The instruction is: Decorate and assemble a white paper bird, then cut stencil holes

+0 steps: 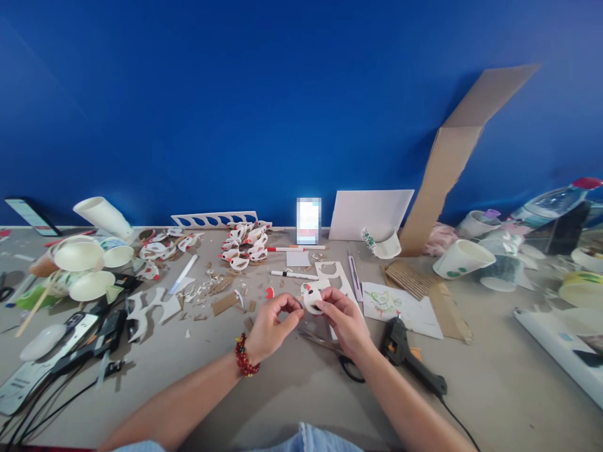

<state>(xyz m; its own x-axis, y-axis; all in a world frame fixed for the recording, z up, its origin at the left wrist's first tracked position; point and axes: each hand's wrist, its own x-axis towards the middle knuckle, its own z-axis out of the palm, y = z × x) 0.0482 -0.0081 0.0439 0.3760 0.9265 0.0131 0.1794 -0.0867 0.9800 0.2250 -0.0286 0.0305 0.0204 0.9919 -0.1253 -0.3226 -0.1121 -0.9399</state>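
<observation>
Between the thumb and fingers of my right hand (347, 321) is a small white paper bird (311, 297) with dark marks and a bit of red. My left hand (276, 325), a red bead bracelet on its wrist, has thumb and forefinger pinched together just left of the bird; anything in that pinch is too small to make out. Scissors (325, 341) with black handles lie under my hands. A small red piece (269, 293) lies beyond my left hand. Behind the bird are a white card with cut-out holes (346, 285) and a marker (294, 275).
A glue gun (400, 351) and its cord lie right of my right forearm. Several finished-looking paper birds (245, 245) cluster at the back. Cardboard scraps (223, 304), a utility knife (355, 276), a lit phone (308, 221) and paper cups (464, 258) surround the work spot.
</observation>
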